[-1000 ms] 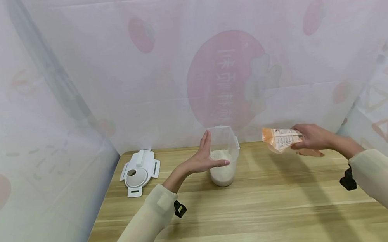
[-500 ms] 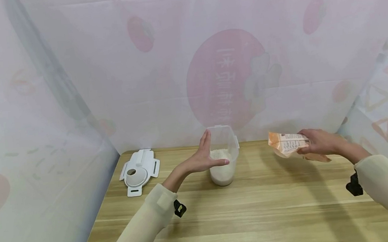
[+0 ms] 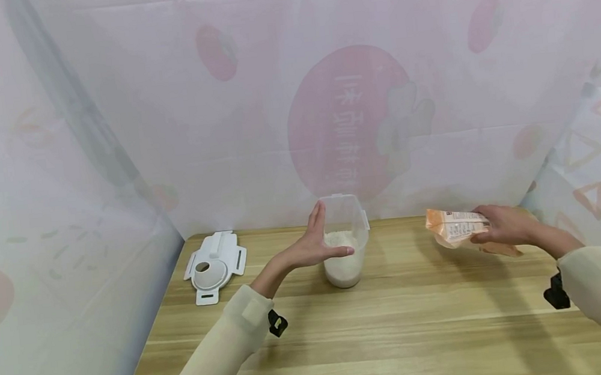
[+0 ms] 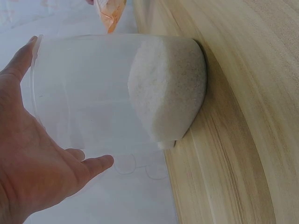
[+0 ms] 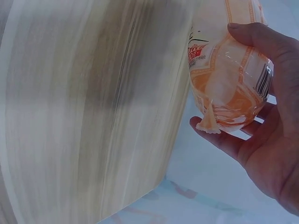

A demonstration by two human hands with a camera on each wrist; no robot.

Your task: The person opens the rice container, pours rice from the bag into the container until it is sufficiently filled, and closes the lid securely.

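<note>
A clear plastic container, partly filled with white grains, stands on the wooden table near the back. My left hand lies flat against its left side, fingers straight and thumb across the front. My right hand holds an orange and white bag above the table to the right of the container. The bag lies nearly level, its end toward the container.
A white lid with a round opening and side clips lies flat at the table's back left. Printed pale sheeting walls the table on the back and both sides.
My right hand has carried the bag to the right and slightly lower, away from the container. The left hand and container have stayed put.
</note>
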